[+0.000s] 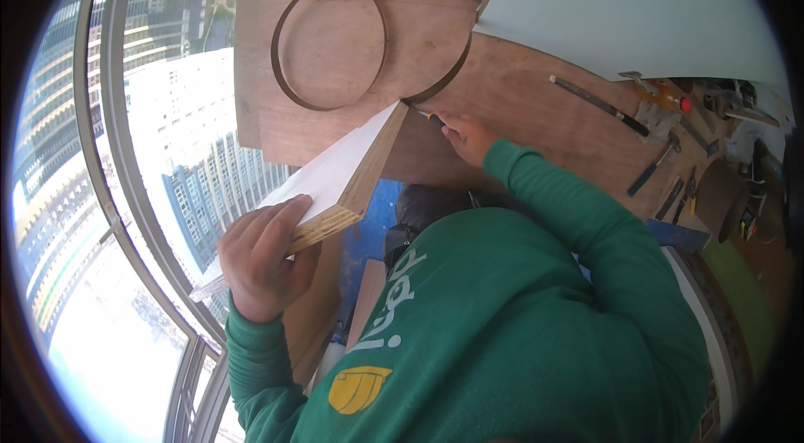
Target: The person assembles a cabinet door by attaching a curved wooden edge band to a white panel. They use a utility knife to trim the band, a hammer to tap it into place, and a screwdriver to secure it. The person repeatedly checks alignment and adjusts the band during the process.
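Note:
My left hand [268, 259] is closed on the near end of a plywood board [335, 167] with a white face and bare layered edges, thumb and fingers wrapping its corner. The board slants away toward the wooden worktop. At its far corner, my right hand [467, 138] grips a small hand tool [435, 120] with an orange and black handle and a thin metal end; its exact kind is too small to tell. The metal end is close to the board's edge. A brown strip of edge banding [280, 41] lies in loops on the worktop, one end meeting that far corner.
On the brown plywood worktop [536, 91] at right lie a long dark bar [599, 105], a hammer [651, 168], pliers [689, 195] and several other tools. Large white panels [636, 7] stand at the far side. A tall window [167, 91] runs along my left.

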`<state>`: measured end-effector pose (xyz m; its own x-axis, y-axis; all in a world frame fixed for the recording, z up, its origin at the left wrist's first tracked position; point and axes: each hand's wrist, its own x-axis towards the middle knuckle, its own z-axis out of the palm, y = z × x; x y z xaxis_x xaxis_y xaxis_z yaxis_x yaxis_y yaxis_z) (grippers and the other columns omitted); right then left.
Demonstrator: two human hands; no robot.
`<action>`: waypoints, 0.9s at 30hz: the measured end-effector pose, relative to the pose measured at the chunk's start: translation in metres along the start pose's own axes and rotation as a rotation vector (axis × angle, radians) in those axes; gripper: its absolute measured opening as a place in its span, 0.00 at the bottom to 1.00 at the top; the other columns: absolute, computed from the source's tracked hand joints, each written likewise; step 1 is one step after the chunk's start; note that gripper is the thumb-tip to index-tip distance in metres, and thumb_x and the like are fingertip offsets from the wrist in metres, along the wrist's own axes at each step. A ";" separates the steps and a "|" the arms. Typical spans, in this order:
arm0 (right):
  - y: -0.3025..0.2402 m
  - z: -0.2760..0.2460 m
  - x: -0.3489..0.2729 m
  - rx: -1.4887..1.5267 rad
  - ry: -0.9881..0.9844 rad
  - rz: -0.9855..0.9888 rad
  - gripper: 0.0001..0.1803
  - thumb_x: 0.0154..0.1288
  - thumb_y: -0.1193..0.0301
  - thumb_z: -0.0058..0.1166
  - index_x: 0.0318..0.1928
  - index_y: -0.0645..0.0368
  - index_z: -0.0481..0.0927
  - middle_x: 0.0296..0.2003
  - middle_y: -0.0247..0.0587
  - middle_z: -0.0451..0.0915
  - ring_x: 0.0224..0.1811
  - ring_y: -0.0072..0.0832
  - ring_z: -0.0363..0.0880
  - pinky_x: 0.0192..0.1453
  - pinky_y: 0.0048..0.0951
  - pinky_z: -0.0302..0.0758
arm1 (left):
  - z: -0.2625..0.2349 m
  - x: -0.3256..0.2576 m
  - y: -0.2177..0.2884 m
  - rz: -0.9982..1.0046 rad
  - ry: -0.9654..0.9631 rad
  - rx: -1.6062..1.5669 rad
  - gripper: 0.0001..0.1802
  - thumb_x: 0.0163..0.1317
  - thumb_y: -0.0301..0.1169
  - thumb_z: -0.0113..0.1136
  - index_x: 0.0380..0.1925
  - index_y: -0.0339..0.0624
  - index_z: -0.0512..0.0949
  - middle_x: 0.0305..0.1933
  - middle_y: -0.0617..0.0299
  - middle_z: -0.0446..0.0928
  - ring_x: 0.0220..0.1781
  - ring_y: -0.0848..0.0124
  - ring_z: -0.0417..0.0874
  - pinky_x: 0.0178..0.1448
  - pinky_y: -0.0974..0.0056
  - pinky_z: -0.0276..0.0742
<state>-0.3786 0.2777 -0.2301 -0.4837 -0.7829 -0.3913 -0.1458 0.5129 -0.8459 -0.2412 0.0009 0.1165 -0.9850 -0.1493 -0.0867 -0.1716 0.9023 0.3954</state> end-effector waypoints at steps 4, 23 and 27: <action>0.009 0.006 0.004 0.036 0.017 -0.048 0.25 0.81 0.70 0.52 0.75 0.55 0.76 0.53 0.59 0.86 0.53 0.52 0.86 0.61 0.46 0.81 | 0.001 0.000 0.000 0.002 0.003 0.016 0.26 0.43 0.22 0.74 0.47 0.40 0.87 0.37 0.53 0.90 0.34 0.55 0.91 0.38 0.57 0.84; 0.009 0.005 -0.040 -0.095 0.049 0.007 0.22 0.80 0.68 0.56 0.70 0.55 0.79 0.42 0.61 0.86 0.46 0.59 0.86 0.52 0.54 0.82 | -0.002 0.007 0.002 0.014 -0.021 0.024 0.21 0.46 0.26 0.75 0.45 0.44 0.88 0.37 0.56 0.90 0.32 0.57 0.90 0.38 0.57 0.84; 0.011 0.011 -0.044 -0.048 0.130 -0.038 0.24 0.80 0.68 0.55 0.73 0.54 0.77 0.40 0.60 0.84 0.41 0.58 0.84 0.49 0.51 0.81 | -0.001 0.006 0.005 -0.003 -0.056 0.001 0.23 0.45 0.22 0.74 0.46 0.39 0.87 0.38 0.51 0.90 0.35 0.55 0.92 0.42 0.57 0.84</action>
<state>-0.3497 0.3140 -0.2259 -0.5846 -0.7512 -0.3067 -0.2059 0.5030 -0.8394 -0.2480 0.0044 0.1186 -0.9819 -0.1288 -0.1388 -0.1741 0.9024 0.3942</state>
